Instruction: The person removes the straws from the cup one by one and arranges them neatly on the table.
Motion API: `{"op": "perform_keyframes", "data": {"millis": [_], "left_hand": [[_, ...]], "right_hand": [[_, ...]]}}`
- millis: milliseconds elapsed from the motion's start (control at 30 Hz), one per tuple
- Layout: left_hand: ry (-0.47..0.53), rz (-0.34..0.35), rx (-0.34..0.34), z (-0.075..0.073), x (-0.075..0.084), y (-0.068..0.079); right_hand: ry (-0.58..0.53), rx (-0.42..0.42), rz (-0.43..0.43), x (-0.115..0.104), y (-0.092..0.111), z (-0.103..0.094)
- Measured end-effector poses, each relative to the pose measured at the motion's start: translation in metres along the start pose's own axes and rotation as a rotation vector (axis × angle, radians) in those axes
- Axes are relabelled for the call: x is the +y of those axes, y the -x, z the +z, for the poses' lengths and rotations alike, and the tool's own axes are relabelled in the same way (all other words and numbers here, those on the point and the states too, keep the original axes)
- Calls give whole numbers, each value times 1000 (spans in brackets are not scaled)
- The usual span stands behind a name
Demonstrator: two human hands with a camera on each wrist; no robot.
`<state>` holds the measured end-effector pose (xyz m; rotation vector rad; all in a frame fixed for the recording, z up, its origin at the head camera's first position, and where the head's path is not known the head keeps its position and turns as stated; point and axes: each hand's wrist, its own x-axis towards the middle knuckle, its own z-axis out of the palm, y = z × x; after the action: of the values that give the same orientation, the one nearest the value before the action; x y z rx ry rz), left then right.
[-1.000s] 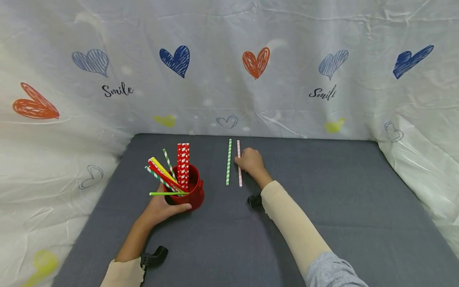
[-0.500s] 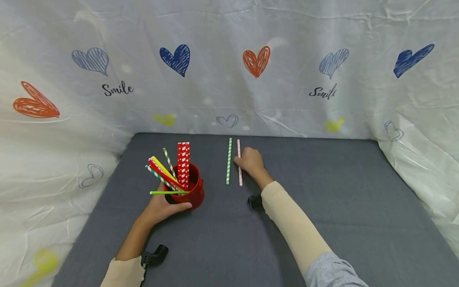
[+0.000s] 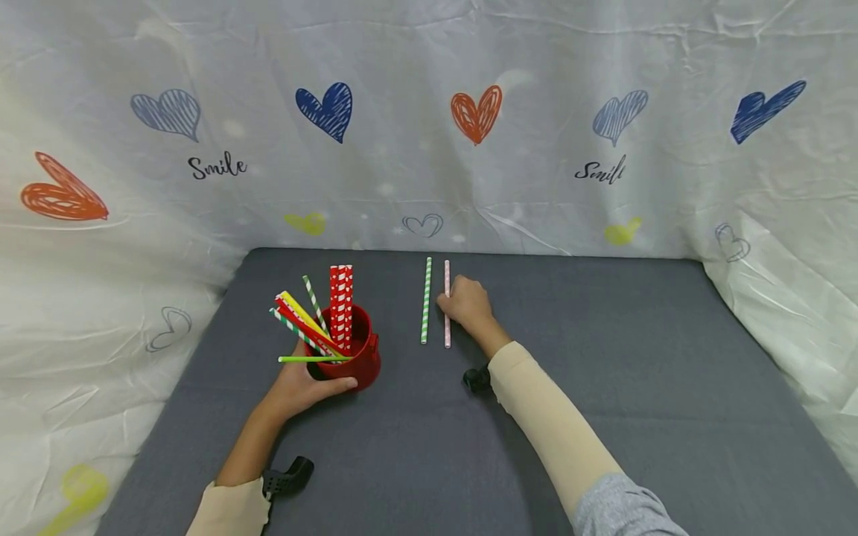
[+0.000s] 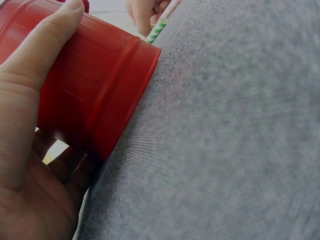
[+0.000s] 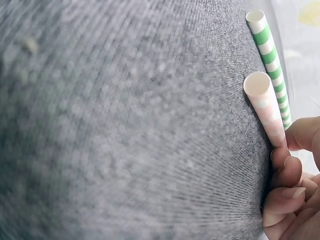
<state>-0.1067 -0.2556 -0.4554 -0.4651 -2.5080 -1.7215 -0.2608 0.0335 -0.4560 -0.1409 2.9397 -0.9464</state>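
Note:
My left hand (image 3: pixel 299 388) grips a red metal-looking cup (image 3: pixel 366 366) at the left of the table, thumb along its near side. Red straws with a white pattern (image 3: pixel 342 305) stand up in the cup, and yellow, red and green-striped straws (image 3: pixel 304 321) lean out to the left. One plain green straw (image 3: pixel 302 359) lies across its rim. My right hand (image 3: pixel 469 305) pinches a pink straw with pale dots (image 5: pixel 267 110) between thumb and fingers, low at the cloth. Just left of it, a green-and-white striped straw (image 3: pixel 426 305) lies roughly parallel.
A dark grey cloth (image 3: pixel 429 447) covers the table. Behind it hangs a white curtain (image 3: pixel 402 45) printed with hearts and lettering, which also comes down along both sides. Each wrist wears a black camera mount (image 3: pixel 290 479).
In my right fingers the pink straw has turned slightly, its far end a little further from the green-striped straw. The left hand and cup have stayed put.

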Motion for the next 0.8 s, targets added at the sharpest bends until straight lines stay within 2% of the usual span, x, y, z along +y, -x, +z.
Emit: {"op": "perform_keyframes", "data": {"millis": [433, 533, 800], "left_hand": [[16, -39, -8, -2, 3, 1], [10, -15, -10, -2, 1, 1], [42, -4, -17, -1, -32, -2]], "right_hand": [[-21, 9, -37, 5, -3, 4], [-30, 18, -47, 5, -2, 5], [-51, 49, -63, 7, 4, 5]]}}
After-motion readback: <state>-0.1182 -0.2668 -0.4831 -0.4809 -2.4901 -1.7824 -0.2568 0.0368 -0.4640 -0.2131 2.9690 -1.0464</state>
